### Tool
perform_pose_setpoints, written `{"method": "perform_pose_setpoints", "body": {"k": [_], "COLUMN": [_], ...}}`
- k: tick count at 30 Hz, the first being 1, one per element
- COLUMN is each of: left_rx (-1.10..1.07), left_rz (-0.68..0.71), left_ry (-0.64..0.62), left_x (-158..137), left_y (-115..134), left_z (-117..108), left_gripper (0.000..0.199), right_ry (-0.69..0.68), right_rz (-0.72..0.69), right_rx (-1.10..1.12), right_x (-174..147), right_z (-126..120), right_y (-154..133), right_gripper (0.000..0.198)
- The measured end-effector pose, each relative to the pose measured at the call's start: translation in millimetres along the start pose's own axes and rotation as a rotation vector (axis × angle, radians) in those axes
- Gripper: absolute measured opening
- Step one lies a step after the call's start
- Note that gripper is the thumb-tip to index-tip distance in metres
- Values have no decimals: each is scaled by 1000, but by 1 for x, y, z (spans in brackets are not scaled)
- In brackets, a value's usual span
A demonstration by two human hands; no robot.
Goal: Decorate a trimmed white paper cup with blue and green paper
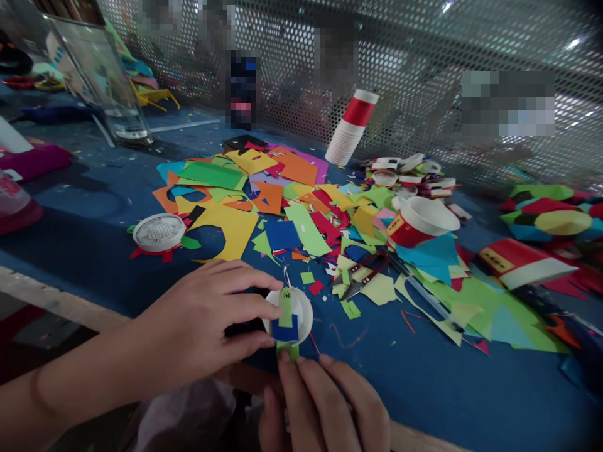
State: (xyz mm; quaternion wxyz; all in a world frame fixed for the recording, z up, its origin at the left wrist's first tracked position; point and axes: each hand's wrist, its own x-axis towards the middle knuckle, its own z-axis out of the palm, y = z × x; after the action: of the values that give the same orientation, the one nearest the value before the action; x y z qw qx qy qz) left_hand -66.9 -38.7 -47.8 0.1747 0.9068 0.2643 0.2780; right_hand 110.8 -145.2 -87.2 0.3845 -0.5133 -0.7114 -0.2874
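A small white round paper piece (305,314), like a cut-off cup bottom, lies near the table's front edge. Across it sits a blue paper rectangle (292,333), topped by a green paper strip (285,307) with a small face drawn on it. My left hand (221,314) holds the white piece from its left side, fingers and thumb curled at the rim. A second bit of green paper (288,349) sticks out below, and the fingertips of my right hand (325,402) press on it. The right thumb is partly hidden.
Paper scraps (226,226) cover the table's middle, with scissors (365,279) among them. Beyond stand stacked paper cups (351,129) and a glass (122,107); cut cups (424,220) lie right. A paper turtle (159,233) sits left. A perforated metal screen (282,75) rises behind.
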Motion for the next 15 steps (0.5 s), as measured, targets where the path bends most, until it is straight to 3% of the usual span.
{"method": "perform_pose_setpoints", "body": {"k": [5, 11, 15], "left_rx": [-24, -70, -93], "left_rz": [-17, -167, -164], "left_ry": [0, 34, 70], "left_x": [1, 9, 19], "left_y": [2, 1, 1], "left_z": [-3, -2, 2], "left_gripper": [18, 49, 29], "right_ry": [9, -35, -58], "right_rz": [12, 47, 51], "right_rx": [-3, -5, -5], "right_x": [0, -1, -3], "right_z": [0, -1, -2], "right_y": [3, -2, -5], "right_gripper": [23, 25, 24]}}
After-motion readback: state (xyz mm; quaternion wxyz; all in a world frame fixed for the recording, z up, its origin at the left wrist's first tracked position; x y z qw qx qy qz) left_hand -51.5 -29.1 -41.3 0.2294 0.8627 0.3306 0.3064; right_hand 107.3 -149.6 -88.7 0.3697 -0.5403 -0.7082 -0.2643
